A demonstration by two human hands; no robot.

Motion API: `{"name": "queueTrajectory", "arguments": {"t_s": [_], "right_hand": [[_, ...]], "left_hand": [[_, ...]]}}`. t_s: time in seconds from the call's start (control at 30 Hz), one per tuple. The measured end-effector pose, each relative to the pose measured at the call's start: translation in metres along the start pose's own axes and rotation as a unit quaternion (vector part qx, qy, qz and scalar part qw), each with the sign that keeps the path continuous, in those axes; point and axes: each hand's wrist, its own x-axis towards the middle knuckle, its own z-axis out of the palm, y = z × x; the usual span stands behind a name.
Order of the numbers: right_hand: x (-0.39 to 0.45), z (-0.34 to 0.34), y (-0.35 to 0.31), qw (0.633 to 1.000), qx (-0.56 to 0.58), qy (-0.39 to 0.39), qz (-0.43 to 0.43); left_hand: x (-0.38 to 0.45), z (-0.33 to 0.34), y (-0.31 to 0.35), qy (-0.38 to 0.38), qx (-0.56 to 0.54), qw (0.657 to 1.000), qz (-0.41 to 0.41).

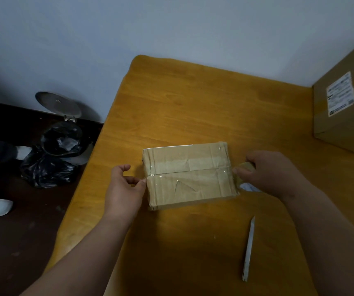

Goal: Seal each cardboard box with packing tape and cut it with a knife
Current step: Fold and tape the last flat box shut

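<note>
Beside a pale wall (171, 28), wooden table (193, 107) bears cardboard box (188, 176); knife (249, 248)

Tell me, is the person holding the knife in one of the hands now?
No, the knife lies alone on the table, apart from the left hand and right hand.

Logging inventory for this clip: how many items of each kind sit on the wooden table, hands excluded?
Cardboard boxes: 2, the small box between the hands and the labelled box at the far right edge.
Tape rolls: 1, the tape roll gripped by the right hand.
Knives: 1, the knife lying near the front.
Total: 4
</note>
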Motion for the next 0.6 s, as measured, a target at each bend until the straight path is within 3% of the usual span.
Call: {"name": "queueTrajectory", "arguments": {"t_s": [0.07, 0.13, 0.2, 0.27, 0.33, 0.4, 0.6], "right_hand": [[0.001, 0.000, -0.002, 1.000, -0.018, 0.000, -0.004], [0.002, 0.000, -0.003, 1.000, -0.028, 0.002, -0.005], [0.001, 0.002, -0.002, 1.000, -0.028, 0.008, -0.005], [0.001, 0.002, 0.000, 1.000, -0.020, 0.009, -0.006], [0.000, 0.002, 0.002, 1.000, -0.006, 0.006, -0.003], [-0.001, 0.004, 0.004, 1.000, 0.008, 0.010, -0.004], [-0.002, 0.007, 0.008, 1.000, 0.025, 0.011, -0.014]], "left_hand": [[-0.001, -0.003, 0.004, 0.006, 0.051, 0.999, 0.013], [-0.007, -0.007, 0.011, 0.058, 0.128, 0.981, 0.135], [-0.018, -0.003, 0.020, 0.078, 0.211, 0.923, 0.312], [-0.032, 0.009, 0.029, -0.024, 0.314, 0.864, 0.394], [-0.041, 0.023, 0.027, -0.136, 0.435, 0.807, 0.377], [-0.040, 0.030, 0.023, -0.172, 0.510, 0.766, 0.351], [-0.040, 0.035, 0.024, -0.171, 0.535, 0.732, 0.385]]}}
